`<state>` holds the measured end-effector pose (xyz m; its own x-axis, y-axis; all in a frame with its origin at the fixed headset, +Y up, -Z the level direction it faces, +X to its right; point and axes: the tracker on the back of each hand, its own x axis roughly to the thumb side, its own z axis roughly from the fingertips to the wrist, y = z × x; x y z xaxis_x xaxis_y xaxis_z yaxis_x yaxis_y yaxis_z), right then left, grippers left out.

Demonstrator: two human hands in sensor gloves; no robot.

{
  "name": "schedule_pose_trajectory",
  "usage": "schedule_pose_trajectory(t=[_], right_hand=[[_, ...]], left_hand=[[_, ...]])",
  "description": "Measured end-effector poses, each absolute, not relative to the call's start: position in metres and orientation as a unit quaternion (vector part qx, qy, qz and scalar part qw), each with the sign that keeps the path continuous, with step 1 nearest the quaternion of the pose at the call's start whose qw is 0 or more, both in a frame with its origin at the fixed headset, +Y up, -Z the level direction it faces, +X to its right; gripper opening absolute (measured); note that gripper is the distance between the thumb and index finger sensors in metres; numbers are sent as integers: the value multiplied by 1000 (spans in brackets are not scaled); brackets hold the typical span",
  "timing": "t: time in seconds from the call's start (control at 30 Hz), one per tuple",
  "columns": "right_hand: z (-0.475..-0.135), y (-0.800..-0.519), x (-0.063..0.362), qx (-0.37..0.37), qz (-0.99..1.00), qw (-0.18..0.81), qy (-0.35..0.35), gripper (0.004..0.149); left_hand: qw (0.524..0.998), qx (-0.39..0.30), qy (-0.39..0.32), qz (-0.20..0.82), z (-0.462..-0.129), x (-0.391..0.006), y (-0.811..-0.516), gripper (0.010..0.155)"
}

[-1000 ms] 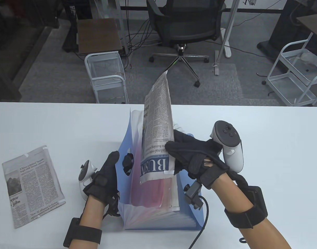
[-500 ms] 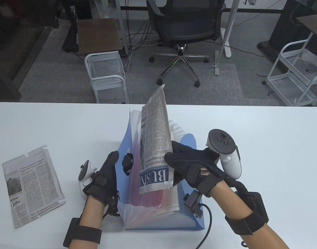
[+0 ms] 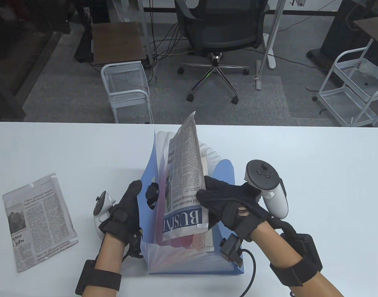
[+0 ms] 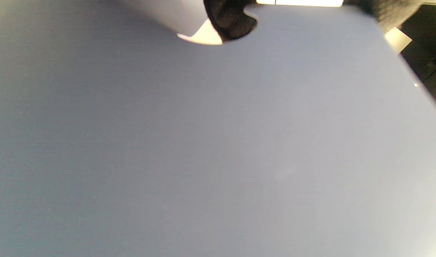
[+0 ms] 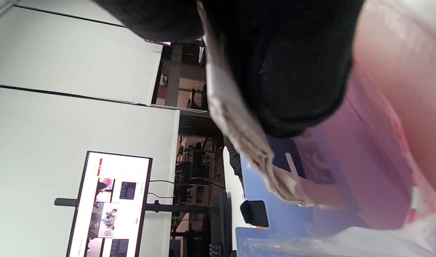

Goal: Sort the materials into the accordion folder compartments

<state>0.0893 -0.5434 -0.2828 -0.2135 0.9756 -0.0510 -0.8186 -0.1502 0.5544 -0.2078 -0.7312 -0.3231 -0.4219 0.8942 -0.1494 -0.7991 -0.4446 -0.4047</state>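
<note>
A blue accordion folder [image 3: 226, 173] stands spread on the white table, its pink and clear pockets fanned apart. My right hand [image 3: 218, 198] pinches a folded newspaper [image 3: 184, 173] along its right edge, holding it on edge with its lower end among the pockets. My left hand [image 3: 136, 198] grips the folder's left flap [image 4: 218, 142], fingers hooked through the handle cut-out [image 3: 152, 192]. In the right wrist view the newspaper [image 5: 236, 132] edge shows under my gloved fingers [image 5: 282, 71], beside a pink divider [image 5: 375, 142].
A second folded newspaper [image 3: 39, 221] lies flat at the table's left. Beyond the table's far edge stand an office chair [image 3: 221, 34] and white wire carts [image 3: 127, 89].
My right hand has lowered the newspaper deeper into the folder and slightly toward me. The left hand has kept its hold on the flap.
</note>
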Motion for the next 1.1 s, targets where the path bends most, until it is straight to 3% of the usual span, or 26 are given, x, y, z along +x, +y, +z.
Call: schedule_pose_trajectory(t=[1.1], right_hand=[[-291,-548,41,132,789,562,209,62]], left_hand=[[511,-174,-138,831,-323,-208,-731,68]])
